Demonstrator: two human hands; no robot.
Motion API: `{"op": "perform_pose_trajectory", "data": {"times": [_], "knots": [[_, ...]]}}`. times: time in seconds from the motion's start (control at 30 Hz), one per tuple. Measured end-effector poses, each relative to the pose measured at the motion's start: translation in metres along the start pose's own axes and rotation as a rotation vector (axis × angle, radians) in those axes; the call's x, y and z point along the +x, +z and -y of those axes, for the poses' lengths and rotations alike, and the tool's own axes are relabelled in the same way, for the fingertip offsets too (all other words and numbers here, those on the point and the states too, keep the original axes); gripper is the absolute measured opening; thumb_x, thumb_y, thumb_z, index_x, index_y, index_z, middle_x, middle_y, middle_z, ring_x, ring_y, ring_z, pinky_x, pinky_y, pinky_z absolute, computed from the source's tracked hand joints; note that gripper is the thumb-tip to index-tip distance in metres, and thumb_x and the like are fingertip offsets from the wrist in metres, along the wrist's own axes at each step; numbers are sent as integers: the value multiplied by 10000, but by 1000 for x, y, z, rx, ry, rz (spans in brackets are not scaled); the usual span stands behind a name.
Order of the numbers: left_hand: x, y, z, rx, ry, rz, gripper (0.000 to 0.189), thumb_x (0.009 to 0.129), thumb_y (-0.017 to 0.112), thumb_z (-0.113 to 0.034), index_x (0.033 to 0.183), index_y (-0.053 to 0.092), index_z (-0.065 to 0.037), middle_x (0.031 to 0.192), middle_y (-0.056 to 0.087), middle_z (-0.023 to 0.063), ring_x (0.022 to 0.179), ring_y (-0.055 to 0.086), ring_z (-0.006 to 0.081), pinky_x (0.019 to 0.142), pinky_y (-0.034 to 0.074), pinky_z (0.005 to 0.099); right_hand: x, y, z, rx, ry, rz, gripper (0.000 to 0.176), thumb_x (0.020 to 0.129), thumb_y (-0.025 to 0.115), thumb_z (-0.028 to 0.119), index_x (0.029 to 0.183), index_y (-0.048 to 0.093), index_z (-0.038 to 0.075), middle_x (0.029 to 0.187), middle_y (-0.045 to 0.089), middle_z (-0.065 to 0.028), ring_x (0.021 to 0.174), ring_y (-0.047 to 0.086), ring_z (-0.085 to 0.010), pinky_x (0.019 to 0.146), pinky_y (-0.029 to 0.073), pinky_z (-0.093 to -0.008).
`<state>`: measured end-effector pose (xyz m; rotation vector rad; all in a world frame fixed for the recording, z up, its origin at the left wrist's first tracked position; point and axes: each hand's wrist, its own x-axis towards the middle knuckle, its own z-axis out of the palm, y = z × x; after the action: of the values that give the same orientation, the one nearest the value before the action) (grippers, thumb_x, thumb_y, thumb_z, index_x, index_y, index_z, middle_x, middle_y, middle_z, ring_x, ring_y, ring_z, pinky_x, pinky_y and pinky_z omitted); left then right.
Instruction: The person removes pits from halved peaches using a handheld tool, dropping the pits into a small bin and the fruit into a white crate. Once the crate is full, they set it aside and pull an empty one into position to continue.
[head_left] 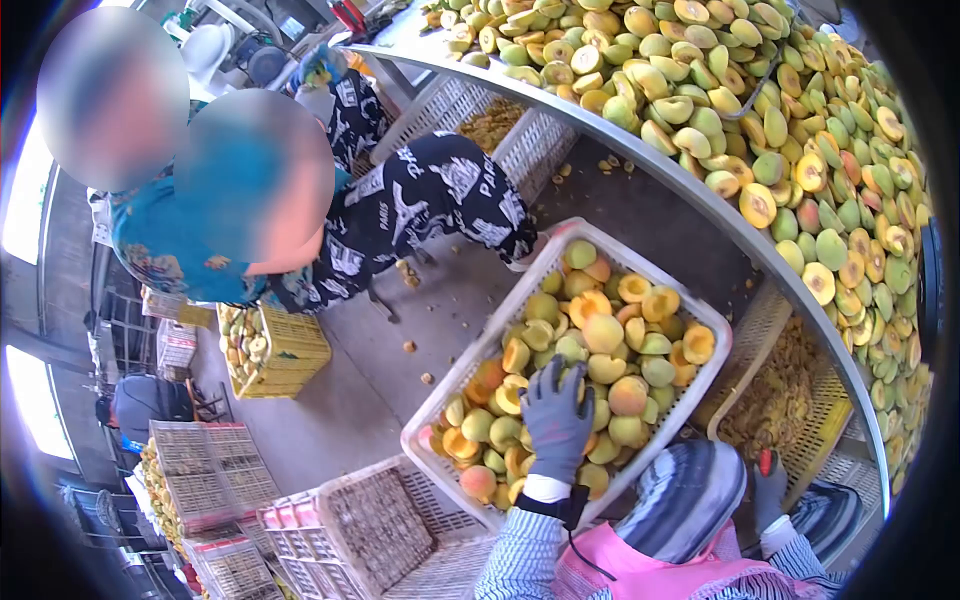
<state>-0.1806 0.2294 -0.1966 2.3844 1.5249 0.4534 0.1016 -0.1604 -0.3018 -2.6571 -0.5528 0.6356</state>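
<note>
Left hand (558, 420) lies palm-down on fruit (628, 396) in a crate (716, 327), fingers spread toward twelve o'clock; right hand (769, 492), at four o'clock, touches something red (766, 461), grip unclear.

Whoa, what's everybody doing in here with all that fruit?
Someone wearing a pink apron has their grey-gloved left grip on round yellow, green and orange fruit, many pieces cut in half, inside a big pale plastic crate. Their grey-gloved right grip is beside a yellow plastic crate, with something small and red at it; I can't tell what. Another person in black trousers with white print is beyond the pale crate. More cut fruit is heaped on a metal-edged table.
</note>
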Motion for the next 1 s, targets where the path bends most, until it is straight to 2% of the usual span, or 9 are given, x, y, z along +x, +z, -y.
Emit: {"op": "perform_pose_trajectory", "data": {"times": [0.07, 0.23, 0.37, 0.4, 0.53, 0.63, 0.8, 0.9, 1.0], "knots": [[-5, -7, 9, -108, 5, -109, 460, 780, 757, -176, 1221, 632, -150, 1234, 592, 119, 1154, 533, 332, 995, 440, 430, -1, -10, 18, 51, -57, -1, 348, 812, 687, 163, 1125, 584, 50, 879, 663, -192, 803, 642, -387, 711, 498, -442], [-41, -43, 44, -113, -161, -351, 453, 762, 786, -102, 1182, 621, -66, 1233, 578, 142, 1145, 535, 326, 1003, 428, 424, -12, -17, 48, 235, -36, -9, 241, 840, 665, 169, 1008, 558, 35, 770, 594, -165, 657, 556, -330, 636, 459, -405], [-75, -64, 103, 122, -488, -294, 673, 867, 718, -275, 1425, 433, -30, 1484, 378, 238, 1371, 363, 399, 1137, 286, 464, -16, -14, 39, 211, -57, -91, 264, 838, 677, 176, 1037, 577, 34, 785, 609, -167, 686, 583, -337, 663, 477, -400], [-88, -57, 117, -21, -633, -161, 811, 905, 629, -477, 1538, 281, -109, 1578, 217, 257, 1465, 195, 418, 1197, 161, 488, -12, -10, 33, 151, -10, -80, 297, 834, 686, 183, 1069, 584, 33, 810, 623, -172, 715, 600, -345, 684, 486, -400], [-119, -34, 100, 139, -519, -2, 823, 909, 566, -579, 1557, 262, -171, 1577, 183, 287, 1455, 206, 441, 1184, 156, 533, -12, -6, 21, 75, 37, -64, 407, 824, 711, 219, 1173, 594, 44, 917, 666, -205, 836, 651, -390, 753, 512, -417], [-121, -34, 96, 314, -433, 81, 792, 910, 607, -520, 1534, 313, -131, 1586, 151, 292, 1444, 214, 476, 1172, 224, 506, -14, 1, 17, 51, -62, -185, 410, 814, 732, 257, 1153, 603, 67, 939, 674, -213, 875, 653, -413, 762, 512, -451], [-117, -32, 125, 126, -447, -3, 774, 886, 641, -507, 1527, 346, -187, 1583, 204, 257, 1439, 229, 453, 1166, 228, 515, -18, -12, 41, -49, -56, -123, 391, 809, 736, 319, 1096, 595, 94, 916, 679, -207, 869, 646, -429, 752, 500, -480], [-92, -61, 75, 49, -358, -127, 782, 866, 676, -476, 1522, 356, -197, 1571, 253, 250, 1451, 222, 432, 1175, 216, 503, -19, -12, 40, -29, -68, -135, 411, 805, 737, 327, 1117, 592, 102, 915, 681, -206, 872, 647, -429, 749, 502, -484], [-49, -63, 59, -70, -199, -127, 794, 842, 707, -439, 1517, 361, -208, 1534, 334, 249, 1386, 360, 435, 1140, 305, 484, -22, -12, 41, -33, -92, -152, 424, 800, 737, 326, 1134, 591, 110, 921, 683, -205, 878, 648, -429, 747, 505, -494]]}}
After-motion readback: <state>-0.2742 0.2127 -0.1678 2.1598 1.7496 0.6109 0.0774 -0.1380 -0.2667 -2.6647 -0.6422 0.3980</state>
